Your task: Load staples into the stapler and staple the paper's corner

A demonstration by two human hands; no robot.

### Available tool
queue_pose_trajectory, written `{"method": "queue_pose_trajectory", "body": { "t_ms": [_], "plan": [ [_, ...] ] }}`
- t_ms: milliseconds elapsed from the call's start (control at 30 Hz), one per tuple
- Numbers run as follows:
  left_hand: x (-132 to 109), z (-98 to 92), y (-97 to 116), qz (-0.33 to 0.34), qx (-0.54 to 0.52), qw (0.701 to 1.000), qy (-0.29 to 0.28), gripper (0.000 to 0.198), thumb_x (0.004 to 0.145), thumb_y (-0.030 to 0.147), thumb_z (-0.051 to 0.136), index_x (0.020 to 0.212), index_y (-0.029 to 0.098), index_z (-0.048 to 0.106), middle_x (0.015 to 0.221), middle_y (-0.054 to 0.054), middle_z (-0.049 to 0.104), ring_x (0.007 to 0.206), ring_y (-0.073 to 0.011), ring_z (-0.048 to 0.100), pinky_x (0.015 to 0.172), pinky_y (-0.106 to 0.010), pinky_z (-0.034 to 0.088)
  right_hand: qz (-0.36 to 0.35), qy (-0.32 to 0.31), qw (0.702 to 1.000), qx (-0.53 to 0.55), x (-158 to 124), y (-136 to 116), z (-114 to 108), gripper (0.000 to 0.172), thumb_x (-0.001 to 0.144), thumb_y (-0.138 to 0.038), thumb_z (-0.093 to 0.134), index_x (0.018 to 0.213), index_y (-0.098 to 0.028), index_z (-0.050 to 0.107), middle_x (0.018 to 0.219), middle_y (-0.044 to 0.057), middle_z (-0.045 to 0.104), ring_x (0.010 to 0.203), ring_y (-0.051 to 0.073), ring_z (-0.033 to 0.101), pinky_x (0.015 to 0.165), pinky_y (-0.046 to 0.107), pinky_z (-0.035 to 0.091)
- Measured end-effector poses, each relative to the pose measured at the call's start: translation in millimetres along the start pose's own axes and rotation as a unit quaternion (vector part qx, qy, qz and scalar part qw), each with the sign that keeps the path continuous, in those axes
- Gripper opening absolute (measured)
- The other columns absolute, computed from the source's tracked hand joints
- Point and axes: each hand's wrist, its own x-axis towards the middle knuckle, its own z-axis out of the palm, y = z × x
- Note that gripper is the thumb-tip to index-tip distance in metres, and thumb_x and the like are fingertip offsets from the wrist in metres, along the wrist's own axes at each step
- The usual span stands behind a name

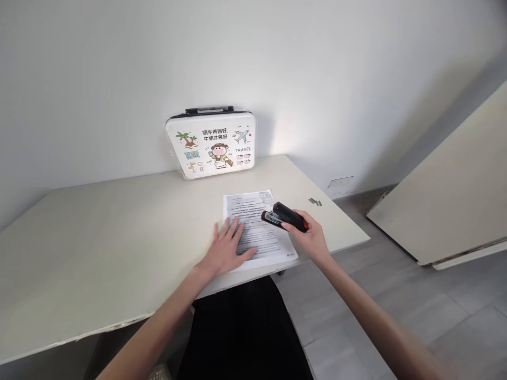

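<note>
Printed paper sheets [263,244] lie near the front edge of the table, their text in dark lines; how many there are I cannot tell. Flat on their left side rests my left hand [226,248], fingers spread, holding nothing. My right hand [311,237] grips a black stapler [291,214] with a red-orange patch near its back end. The stapler is over the right part of the paper, its front pointing left and its jaws apart, showing metal inside. Whether it touches the paper is unclear.
A white case [212,145] with cartoon prints and a black handle stands at the table's back against the wall. Several small staple strips [316,201] lie near the right edge of the table [119,237]. A pale slanted panel [447,195] stands at the right.
</note>
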Motion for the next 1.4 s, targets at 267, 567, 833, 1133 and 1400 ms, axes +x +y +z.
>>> {"method": "queue_pose_trajectory", "body": {
  "t_ms": [267, 567, 833, 1133, 1400],
  "plan": [
    [103.9, 26.3, 64.7, -0.028, -0.057, 0.998, 0.003, 0.100, 0.092, 0.082, 0.047, 0.168, 0.019, 0.030, 0.176, -0.016, 0.019, 0.163, -0.0439, 0.004, 0.127, -0.071, -0.004, 0.012, 0.012, 1.000, 0.017, -23.2, -12.1, -25.2, 0.046, 0.084, -0.055, 0.078, 0.116, -0.023, 0.071, 0.115, 0.008, 0.077, 0.108, 0.029, 0.071, 0.096, 0.042, 0.057],
    [135.8, 9.7, 28.7, -0.037, -0.217, 0.973, 0.072, 0.073, 0.103, 0.062, 0.043, 0.160, 0.017, 0.047, 0.172, -0.012, 0.033, 0.162, -0.0329, 0.024, 0.133, -0.050, 0.014, 0.004, -0.021, 0.999, 0.032, -20.6, -11.9, -12.5, 0.042, 0.083, -0.051, 0.080, 0.115, -0.024, 0.073, 0.116, 0.006, 0.078, 0.109, 0.028, 0.072, 0.097, 0.041, 0.057],
    [17.2, -24.8, -49.0, -0.119, -0.420, 0.883, 0.174, 0.049, 0.100, 0.060, 0.054, 0.132, 0.027, 0.069, 0.145, -0.007, 0.067, 0.141, -0.0290, 0.057, 0.124, -0.043, 0.037, -0.006, -0.112, 0.994, 0.020, -26.8, -26.0, 51.0, 0.033, 0.082, -0.043, 0.080, 0.111, -0.026, 0.074, 0.109, 0.003, 0.079, 0.104, 0.027, 0.072, 0.092, 0.039, 0.057],
    [-69.4, -29.4, -27.8, -0.172, -0.446, 0.853, 0.209, 0.038, 0.097, 0.054, 0.060, 0.121, 0.026, 0.069, 0.138, -0.009, 0.071, 0.137, -0.0298, 0.060, 0.121, -0.045, 0.041, -0.045, -0.189, 0.981, 0.017, -33.3, -35.8, 104.3, 0.027, 0.084, -0.039, 0.079, 0.108, -0.027, 0.073, 0.107, 0.000, 0.079, 0.100, 0.024, 0.073, 0.091, 0.038, 0.054],
    [-77.6, -25.4, -21.0, -0.168, -0.444, 0.848, 0.236, 0.036, 0.098, 0.054, 0.059, 0.117, 0.024, 0.069, 0.130, -0.010, 0.074, 0.130, -0.0287, 0.065, 0.118, -0.045, 0.045, -0.060, -0.171, 0.983, -0.001, -43.4, -33.4, 102.4, 0.032, 0.094, -0.047, 0.068, 0.120, -0.029, 0.070, 0.124, 0.004, 0.077, 0.116, 0.026, 0.071, 0.101, 0.040, 0.053]
  ]
}}
